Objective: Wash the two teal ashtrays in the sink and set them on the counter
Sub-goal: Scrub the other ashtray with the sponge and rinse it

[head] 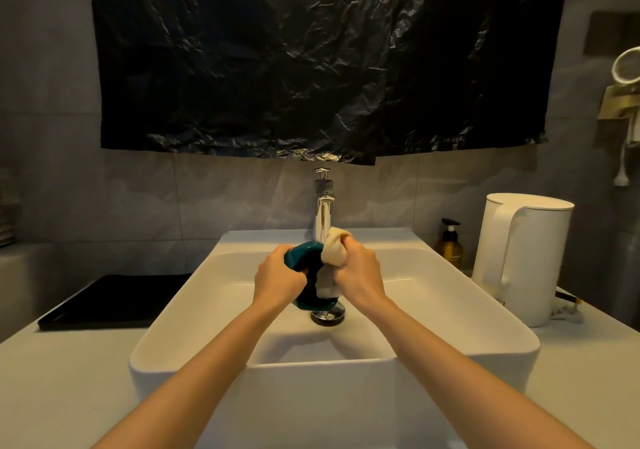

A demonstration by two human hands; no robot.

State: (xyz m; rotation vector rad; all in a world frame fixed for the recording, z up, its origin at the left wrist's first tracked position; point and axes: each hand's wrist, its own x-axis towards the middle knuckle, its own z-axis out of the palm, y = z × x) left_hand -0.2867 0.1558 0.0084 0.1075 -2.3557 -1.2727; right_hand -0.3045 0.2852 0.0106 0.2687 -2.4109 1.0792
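Seen: 1 teal ashtray point(298, 258), 1 cloth point(334, 249), 2 hands (left hand point(278, 279) & right hand point(360, 275)), 1 sink point(180, 310), 1 tap point(323, 213), 1 blk tray point(114, 299), 1 kettle point(530, 258), 1 pump bottle point(449, 246), 1 plastic sheet point(311, 61).

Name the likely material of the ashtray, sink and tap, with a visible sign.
The ashtray looks like glazed ceramic, glossy teal; the sink, likely white ceramic, smooth and faintly shiny; the tap, polished metal, probably chrome-plated, with mirror reflections.
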